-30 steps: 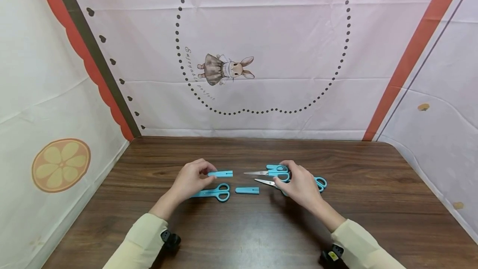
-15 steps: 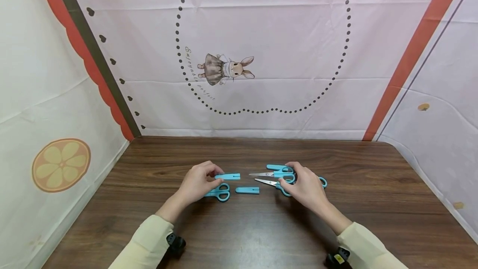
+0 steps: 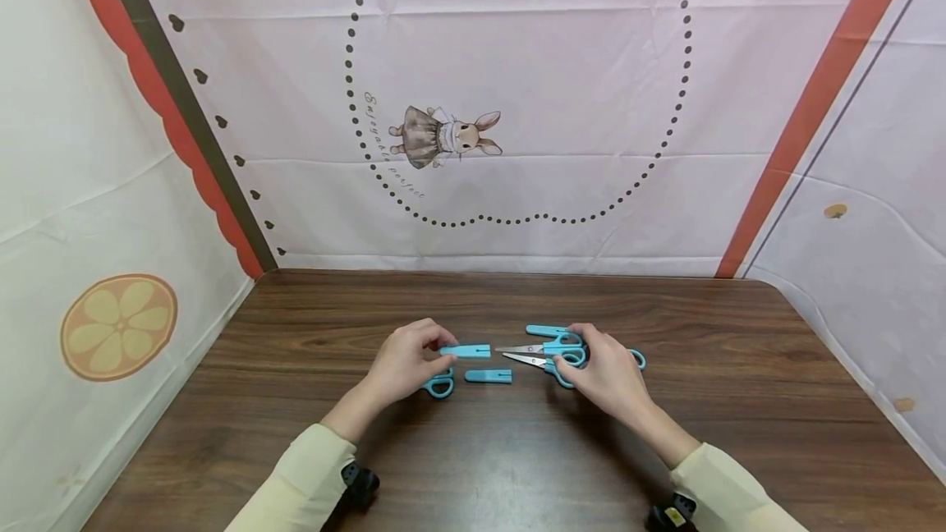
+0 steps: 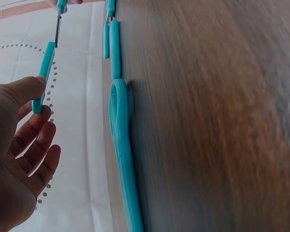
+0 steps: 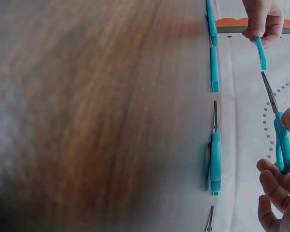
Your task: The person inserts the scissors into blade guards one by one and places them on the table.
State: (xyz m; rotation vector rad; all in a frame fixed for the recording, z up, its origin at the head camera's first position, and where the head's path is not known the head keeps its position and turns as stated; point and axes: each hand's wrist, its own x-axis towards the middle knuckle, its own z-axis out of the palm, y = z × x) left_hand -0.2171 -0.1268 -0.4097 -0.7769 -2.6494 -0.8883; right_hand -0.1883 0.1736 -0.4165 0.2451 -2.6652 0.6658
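Observation:
My left hand (image 3: 406, 364) pinches a turquoise blade cover (image 3: 467, 350) between thumb and fingers, raised above the table with its slotted end facing right. Opposite it, my right hand (image 3: 609, 372) holds turquoise-handled scissors (image 5: 280, 140) by the finger loops. Their closed blades point left, tips just short of the cover's end. Beneath, on the table, lie a second pair of bare-bladed scissors (image 3: 556, 369) and a loose cover (image 3: 488, 377). Below my left hand rests a pair of sheathed scissors (image 4: 123, 150), partly hidden in the head view.
Another blade cover (image 3: 547, 330) lies farther back on the brown wooden table (image 3: 473, 458). To the right, the handle of further scissors (image 3: 639, 359) shows from behind my right hand. A printed cloth (image 3: 576, 105) hangs behind the table.
My left hand has carried the blade cover to the right, close to the blade tips. My right hand has shifted slightly right with its scissors.

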